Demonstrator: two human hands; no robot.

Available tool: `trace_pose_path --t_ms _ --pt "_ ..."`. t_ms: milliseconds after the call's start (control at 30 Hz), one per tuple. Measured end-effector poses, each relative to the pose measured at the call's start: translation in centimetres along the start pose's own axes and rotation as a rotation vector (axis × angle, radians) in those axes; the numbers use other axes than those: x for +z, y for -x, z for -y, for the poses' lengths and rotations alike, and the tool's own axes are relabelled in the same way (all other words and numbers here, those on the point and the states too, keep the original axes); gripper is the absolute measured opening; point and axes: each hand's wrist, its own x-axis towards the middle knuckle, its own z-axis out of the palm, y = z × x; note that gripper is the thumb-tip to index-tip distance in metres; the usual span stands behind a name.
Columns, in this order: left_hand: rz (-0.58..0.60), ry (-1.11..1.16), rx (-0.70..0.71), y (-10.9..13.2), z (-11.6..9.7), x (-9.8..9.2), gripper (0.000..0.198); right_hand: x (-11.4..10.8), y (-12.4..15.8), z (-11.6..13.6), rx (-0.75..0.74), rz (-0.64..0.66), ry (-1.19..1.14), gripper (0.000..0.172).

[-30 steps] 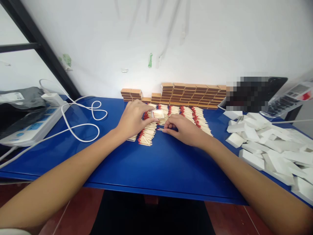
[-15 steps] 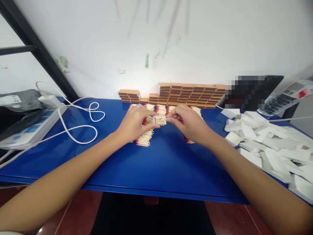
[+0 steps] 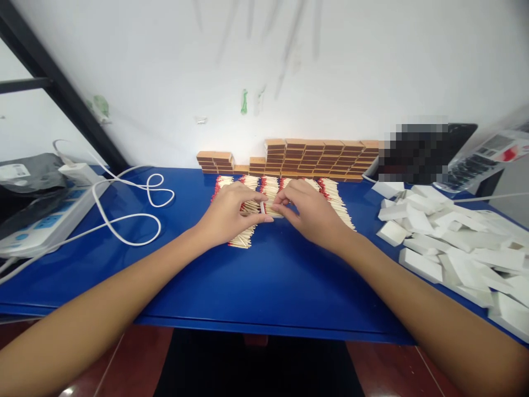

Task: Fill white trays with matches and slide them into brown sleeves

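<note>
My left hand [image 3: 231, 214] grips a small white matchbox tray [image 3: 262, 208] between thumb and fingers, just over the blue table. Matches lie inside the tray, mostly covered by my fingers. Over the tray's right end, my right hand [image 3: 308, 212] is closed in a pinch; whatever is between its fingertips is hidden. Behind and beside both hands lie rows of red-tipped matches [image 3: 336, 201], partly covered by the hands. One bunch of matches [image 3: 243, 237] shows below my left hand.
Brown matchboxes [image 3: 322, 157] are stacked along the wall. White empty trays [image 3: 450, 231] form a loose heap at the right. A dark device [image 3: 425, 151] leans behind them. On the left are a power strip [image 3: 45, 220] and a looping white cable [image 3: 159, 220] on the blue table [image 3: 264, 292].
My right hand has moved left, so its fingertips are now over the tray and hide more of it. My left hand still holds the tray. The view has shifted slightly.
</note>
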Motion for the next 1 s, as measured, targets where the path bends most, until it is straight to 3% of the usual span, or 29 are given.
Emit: trace_pose_path --t_ms 167,467,733,1000 --pt "0.000 -0.003 0.001 -0.08 0.15 -0.08 0.037 -0.39 -0.04 -0.19 -0.020 -0.068 -0.033 0.008" --pt "0.008 -0.012 0.083 0.13 0.25 0.37 0.037 0.04 0.05 0.34 -0.046 -0.005 -0.066 0.010" --pt "0.039 -0.023 0.065 0.16 0.37 0.36 0.038 -0.02 0.19 -0.08 -0.058 0.051 -0.006 0.010" --pt "0.027 -0.022 0.056 0.14 0.12 0.55 0.037 0.12 0.16 0.15 -0.067 -0.042 0.073 0.012"
